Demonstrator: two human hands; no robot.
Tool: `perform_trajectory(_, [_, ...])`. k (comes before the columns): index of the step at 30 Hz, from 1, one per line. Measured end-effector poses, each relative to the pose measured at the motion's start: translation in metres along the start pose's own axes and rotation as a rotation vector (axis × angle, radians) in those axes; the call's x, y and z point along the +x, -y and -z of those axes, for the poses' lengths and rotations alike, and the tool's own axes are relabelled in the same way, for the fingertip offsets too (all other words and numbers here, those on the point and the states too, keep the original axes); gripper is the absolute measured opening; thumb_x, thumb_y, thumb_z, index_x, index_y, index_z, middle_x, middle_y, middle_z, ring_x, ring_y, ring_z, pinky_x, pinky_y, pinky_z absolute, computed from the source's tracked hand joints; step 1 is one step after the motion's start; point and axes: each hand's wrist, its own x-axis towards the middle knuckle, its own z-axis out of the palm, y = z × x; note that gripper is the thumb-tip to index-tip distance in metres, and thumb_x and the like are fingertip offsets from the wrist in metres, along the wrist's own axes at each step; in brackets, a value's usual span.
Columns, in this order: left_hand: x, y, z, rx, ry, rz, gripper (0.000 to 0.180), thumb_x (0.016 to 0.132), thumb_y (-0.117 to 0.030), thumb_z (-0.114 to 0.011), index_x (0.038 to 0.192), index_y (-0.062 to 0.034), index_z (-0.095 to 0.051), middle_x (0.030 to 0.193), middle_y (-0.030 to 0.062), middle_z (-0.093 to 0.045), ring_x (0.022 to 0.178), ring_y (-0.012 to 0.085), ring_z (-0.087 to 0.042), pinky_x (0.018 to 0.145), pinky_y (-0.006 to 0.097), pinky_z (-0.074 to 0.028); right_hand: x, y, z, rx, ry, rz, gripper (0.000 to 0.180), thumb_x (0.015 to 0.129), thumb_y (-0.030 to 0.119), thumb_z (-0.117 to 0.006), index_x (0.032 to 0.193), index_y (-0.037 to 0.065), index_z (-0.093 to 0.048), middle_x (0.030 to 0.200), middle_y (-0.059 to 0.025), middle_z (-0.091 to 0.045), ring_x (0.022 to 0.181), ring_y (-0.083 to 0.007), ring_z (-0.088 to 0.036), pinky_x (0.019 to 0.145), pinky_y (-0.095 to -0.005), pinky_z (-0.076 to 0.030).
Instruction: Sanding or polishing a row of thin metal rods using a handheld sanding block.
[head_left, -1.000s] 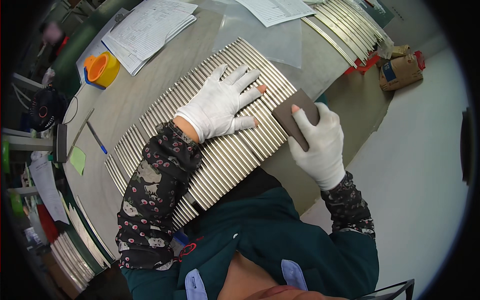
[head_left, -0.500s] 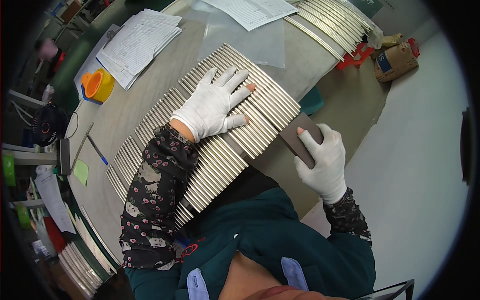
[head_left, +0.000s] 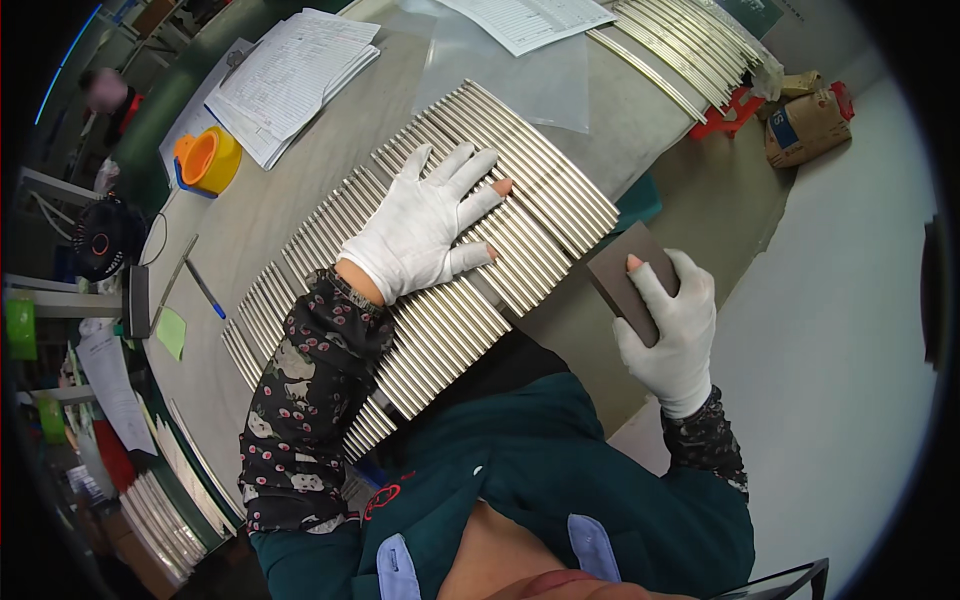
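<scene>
Slim shiny metal rods point(head_left: 545, 165) lie side by side in a wide sheet on the table, in several stepped groups. My left hand point(head_left: 420, 225), in a white glove with bare thumb and index tips, rests flat across the middle of the rods, fingers spread. Off the table's right side, my right hand point(head_left: 680, 335) grips a flat dark grey-brown block point(head_left: 633, 280) between thumb and fingers. A small gap separates this block from the right-hand rod ends. The glove on this hand is also white, with one fingertip bare.
More rods point(head_left: 690, 45) lie at the far right of the table point(head_left: 625, 110). Papers point(head_left: 290, 85), a clear plastic sheet point(head_left: 500, 75), a yellow-orange tape holder point(head_left: 215, 160) and a pen point(head_left: 205, 290) are around the sheet of rods. A brown sack point(head_left: 808, 128) stands on the floor beyond.
My right hand has drawn the block to the right, away from the rod ends it was against. My left hand stays spread on the rods. The whole view has shifted slightly.
</scene>
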Motion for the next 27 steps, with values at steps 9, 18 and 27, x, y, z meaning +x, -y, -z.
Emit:
perform_trajectory(9, [0.001,-0.003,-0.004,-0.018,-0.056,0.008,0.074,0.091,-0.065,-0.039,0.145,-0.0137,-0.037,0.152,0.0185,-0.03,0.138,0.0408,-0.031,0.112,0.06,-0.019,0.036,0.023,-0.023,-0.094,0.004,0.084,0.055,0.066,0.02,-0.074,0.119,0.014,-0.062,0.118,-0.0185,-0.049,0.096,-0.0329,-0.052,0.078,-0.0421,-0.048])
perform_trajectory(18, [0.004,-0.003,-0.007,-0.02,-0.03,0.029,0.077,0.09,-0.068,-0.038,0.146,-0.0152,-0.037,0.154,0.0177,-0.028,0.14,0.0397,-0.029,0.113,0.06,-0.019,0.01,0.008,0.006,-0.137,0.09,0.055,0.056,0.064,0.014,-0.074,0.119,0.013,-0.062,0.118,-0.0187,-0.049,0.099,-0.0347,-0.051,0.082,-0.0438,-0.047])
perform_trajectory(27, [0.004,-0.002,-0.009,-0.07,-0.194,-0.007,0.079,0.091,-0.068,-0.035,0.148,-0.0137,-0.032,0.154,0.0188,-0.026,0.141,0.0397,-0.027,0.113,0.058,-0.021,0.01,0.02,0.003,-0.02,0.036,0.049,0.057,0.063,0.013,-0.074,0.118,0.013,-0.062,0.119,-0.017,-0.049,0.101,-0.0348,-0.049,0.085,-0.0434,-0.046])
